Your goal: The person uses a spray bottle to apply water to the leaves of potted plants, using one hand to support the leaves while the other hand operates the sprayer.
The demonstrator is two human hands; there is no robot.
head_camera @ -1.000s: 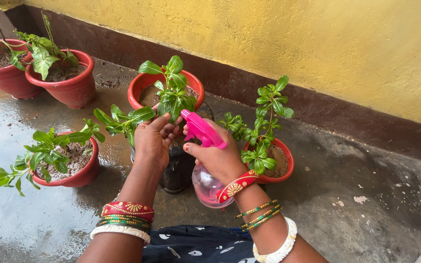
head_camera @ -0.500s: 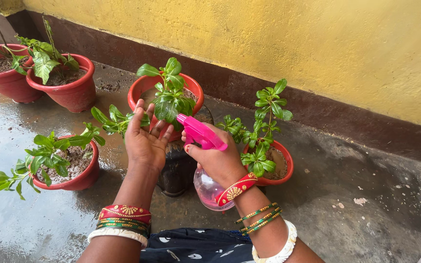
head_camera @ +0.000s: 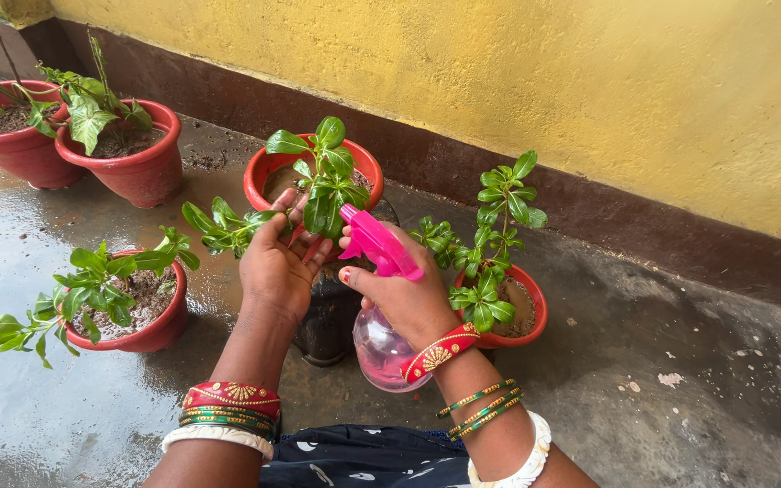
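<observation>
Misting calls for care: right hand clasps pink spray bottle, nozzle beside leafy plant in red pot, left hand fingers loosely cupping leaves, best kept steady, wet floor beneath

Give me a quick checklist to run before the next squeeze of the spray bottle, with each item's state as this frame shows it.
1. Right hand grips the spray bottle at its neck: ok.
2. Pink nozzle points toward the plant leaves: ok.
3. Left hand is at the leaves, close to the spray path: not ok if it should stay dry.
4. Liquid left in the bottle: cannot tell, the hand covers part of it.
5. Dark pot under the hands stands upright on the wet floor: ok.
6. Red pots nearby are clear of both forearms: ok.
</observation>
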